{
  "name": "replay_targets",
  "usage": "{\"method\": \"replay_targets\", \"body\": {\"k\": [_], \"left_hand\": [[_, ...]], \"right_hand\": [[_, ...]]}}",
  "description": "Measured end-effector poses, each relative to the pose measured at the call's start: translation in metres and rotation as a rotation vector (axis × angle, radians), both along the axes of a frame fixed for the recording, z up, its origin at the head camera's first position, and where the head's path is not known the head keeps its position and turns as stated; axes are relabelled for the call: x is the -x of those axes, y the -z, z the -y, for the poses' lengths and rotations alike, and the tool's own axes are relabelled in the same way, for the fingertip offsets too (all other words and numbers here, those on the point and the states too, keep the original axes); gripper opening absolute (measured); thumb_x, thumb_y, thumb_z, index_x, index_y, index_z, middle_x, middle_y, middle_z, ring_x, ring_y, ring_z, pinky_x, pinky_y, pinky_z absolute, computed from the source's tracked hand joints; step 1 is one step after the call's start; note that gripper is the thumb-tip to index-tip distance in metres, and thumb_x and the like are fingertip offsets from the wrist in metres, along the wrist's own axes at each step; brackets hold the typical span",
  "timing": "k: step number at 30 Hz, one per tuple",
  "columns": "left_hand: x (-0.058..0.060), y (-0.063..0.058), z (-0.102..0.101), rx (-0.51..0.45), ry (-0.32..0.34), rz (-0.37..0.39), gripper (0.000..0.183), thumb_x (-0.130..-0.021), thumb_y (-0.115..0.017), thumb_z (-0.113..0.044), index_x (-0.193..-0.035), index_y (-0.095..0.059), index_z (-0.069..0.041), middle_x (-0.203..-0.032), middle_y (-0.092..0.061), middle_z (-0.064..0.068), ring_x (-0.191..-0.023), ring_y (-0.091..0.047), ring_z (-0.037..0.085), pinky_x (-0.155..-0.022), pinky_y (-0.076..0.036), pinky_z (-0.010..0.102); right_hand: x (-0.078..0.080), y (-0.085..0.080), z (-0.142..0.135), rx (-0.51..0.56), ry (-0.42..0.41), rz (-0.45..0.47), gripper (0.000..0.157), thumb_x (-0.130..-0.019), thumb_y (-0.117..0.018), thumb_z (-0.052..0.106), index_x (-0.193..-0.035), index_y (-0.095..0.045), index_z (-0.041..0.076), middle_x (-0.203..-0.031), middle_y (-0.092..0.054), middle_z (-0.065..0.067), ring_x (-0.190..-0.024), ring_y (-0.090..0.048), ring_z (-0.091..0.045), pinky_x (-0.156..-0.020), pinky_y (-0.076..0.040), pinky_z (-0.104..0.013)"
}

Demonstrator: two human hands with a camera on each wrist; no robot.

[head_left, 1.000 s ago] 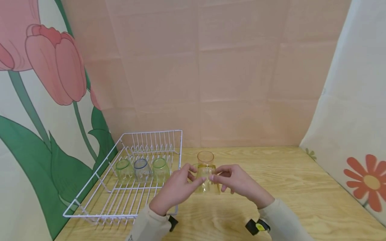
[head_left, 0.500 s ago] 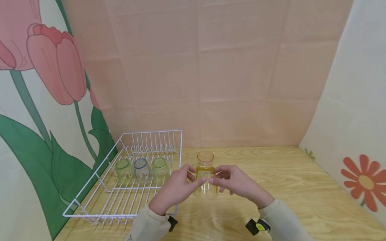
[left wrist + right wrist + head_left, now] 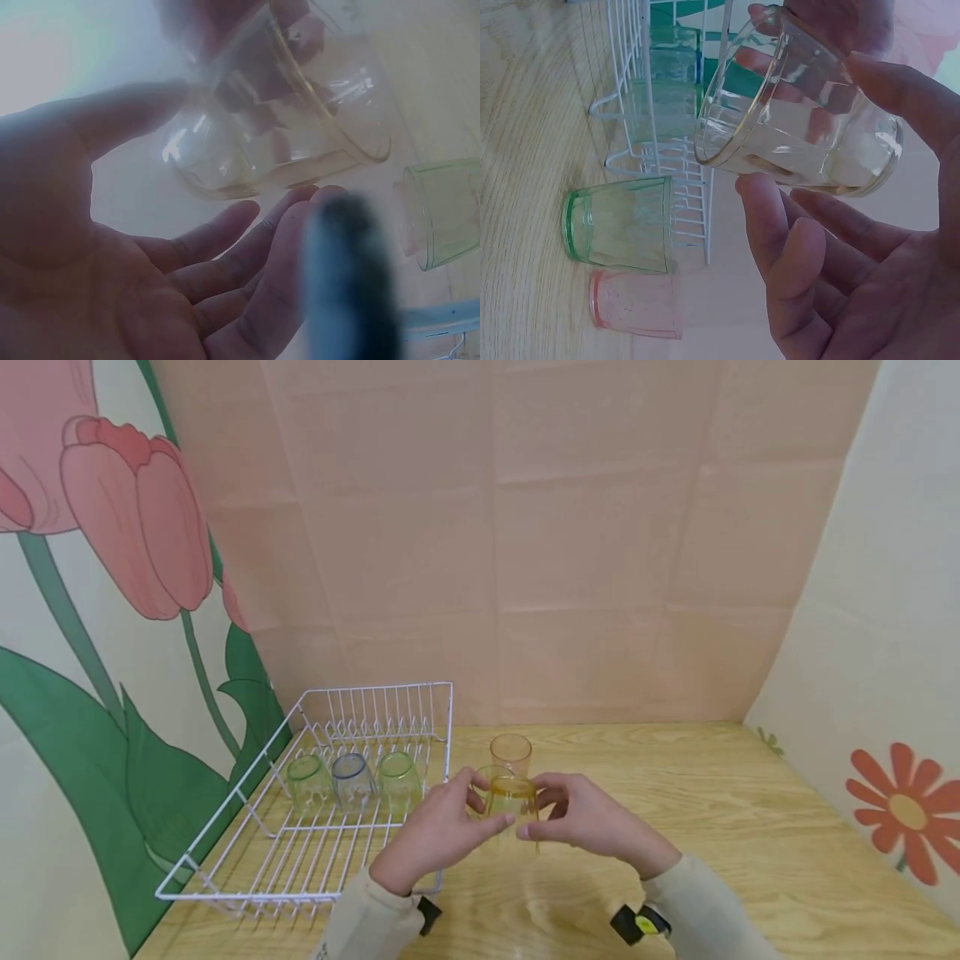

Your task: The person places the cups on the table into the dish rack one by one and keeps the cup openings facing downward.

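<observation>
A clear yellow drinking glass (image 3: pixel 512 800) is held in the air between both hands, its wide mouth facing down and somewhat tilted. My left hand (image 3: pixel 450 822) holds it from the left, thumb on the near side, fingers curled behind. From the right, my right hand (image 3: pixel 581 814) grips the same glass in a mirrored way. In the right wrist view, the thumb touches the glass near its base and the fingertips meet its side. Just behind the hands stand a green glass (image 3: pixel 619 225), mostly hidden in the head view, and a pink-orange glass (image 3: pixel 511 750), both upright on the table.
A white wire dish rack (image 3: pixel 300 877) stands on the left of the wooden table (image 3: pixel 712 827). Inside it, upside down in a row, are a green glass (image 3: pixel 309 787), a blue glass (image 3: pixel 354 783) and a lighter green glass (image 3: pixel 401 785). Patterned cloths hang around the table.
The yellow glass has tilted between my hands, its amber top end lower and showing rounder. Both thumbs have slid slightly downward. The rack and the other glasses stay put.
</observation>
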State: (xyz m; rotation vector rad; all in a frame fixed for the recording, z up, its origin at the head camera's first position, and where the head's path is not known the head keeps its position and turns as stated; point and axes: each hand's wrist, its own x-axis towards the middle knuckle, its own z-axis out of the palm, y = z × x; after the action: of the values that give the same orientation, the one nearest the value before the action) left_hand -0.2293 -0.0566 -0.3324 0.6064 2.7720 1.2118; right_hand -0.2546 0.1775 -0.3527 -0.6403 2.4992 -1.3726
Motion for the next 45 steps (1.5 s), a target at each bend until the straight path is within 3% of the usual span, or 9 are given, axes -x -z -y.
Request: {"method": "replay_targets", "body": {"k": [10,24,37,45], "left_hand": [[0.002,0.001,0.000,0.017,0.025,-0.034,0.061,-0.088,-0.070,-0.053,-0.128,-0.056,-0.008,-0.107,-0.068,0.005,-0.085,-0.064,0.014,-0.067,-0.054,0.033],[-0.001,-0.003,0.004,0.001,0.058,-0.060,0.060,-0.083,-0.075,-0.052,-0.124,-0.059,-0.011,-0.102,-0.066,0.001,-0.086,-0.062,0.013,-0.065,-0.053,0.031],[-0.006,-0.007,0.022,0.031,-0.037,-0.083,0.059,-0.078,-0.078,-0.052,-0.117,-0.061,-0.011,-0.100,-0.068,0.000,-0.080,-0.061,0.013,-0.060,-0.050,0.030],[-0.002,-0.020,0.055,0.100,-0.202,-0.057,0.066,-0.077,-0.080,-0.049,-0.124,-0.060,-0.008,-0.108,-0.068,0.008,-0.086,-0.064,0.020,-0.068,-0.052,0.036]], "right_hand": [[-0.001,0.003,0.001,-0.022,-0.024,-0.067,0.053,-0.084,-0.081,0.034,-0.130,-0.061,0.014,-0.114,-0.069,-0.006,-0.082,-0.064,-0.024,-0.068,-0.055,-0.038],[-0.003,0.003,0.004,-0.022,-0.074,-0.135,0.058,-0.082,-0.083,0.032,-0.131,-0.058,0.013,-0.116,-0.068,-0.002,-0.083,-0.065,-0.022,-0.070,-0.055,-0.034],[-0.005,0.005,0.006,0.015,-0.115,-0.090,0.056,-0.085,-0.081,0.027,-0.133,-0.057,0.012,-0.120,-0.065,-0.008,-0.084,-0.066,-0.023,-0.069,-0.056,-0.035],[-0.005,0.006,0.002,0.017,-0.113,-0.093,0.053,-0.086,-0.080,0.023,-0.133,-0.057,0.011,-0.120,-0.065,-0.010,-0.084,-0.065,-0.025,-0.067,-0.055,-0.035]]}}
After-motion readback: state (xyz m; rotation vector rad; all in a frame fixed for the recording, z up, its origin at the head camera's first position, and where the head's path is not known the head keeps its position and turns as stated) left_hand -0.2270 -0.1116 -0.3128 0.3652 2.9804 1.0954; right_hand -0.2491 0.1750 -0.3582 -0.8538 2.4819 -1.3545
